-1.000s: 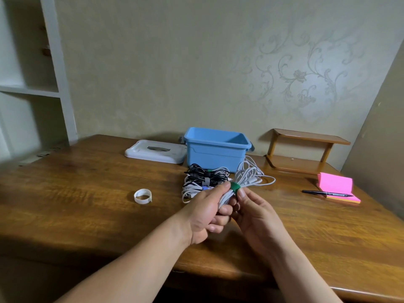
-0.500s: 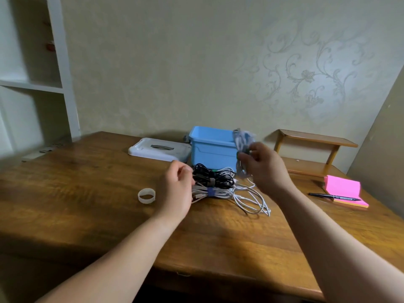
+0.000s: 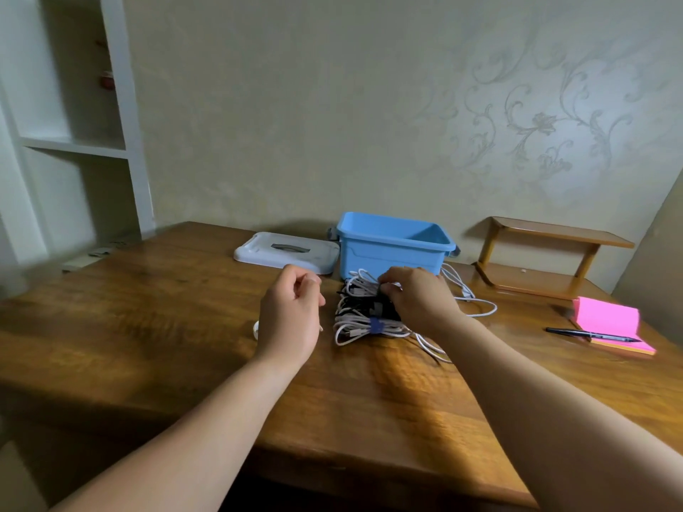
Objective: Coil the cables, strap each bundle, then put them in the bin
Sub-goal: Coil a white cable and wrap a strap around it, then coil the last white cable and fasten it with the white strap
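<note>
- Our left hand (image 3: 290,312) hovers above the glossy wooden table (image 3: 148,327), fingers loosely curled, holding nothing.
- Our right hand (image 3: 421,301) curls its fingertips around the white cables (image 3: 360,286) atop the tangled pile, at 6 o'clock of the blue plastic bin (image 3: 391,249).
- A blue strap (image 3: 376,324) cinches the near bundle (image 3: 351,330) of smooth white loops.
- The flat white lid (image 3: 286,251) lies at the bin's 9 o'clock.

I see a glossy, varnished wooden table (image 3: 148,327), a smooth blue plastic bin (image 3: 388,258) and a white plastic lid (image 3: 258,253). The cables (image 3: 354,327) look plastic-sheathed and faintly shiny; the pink paper pad (image 3: 606,321) looks matt.
</note>
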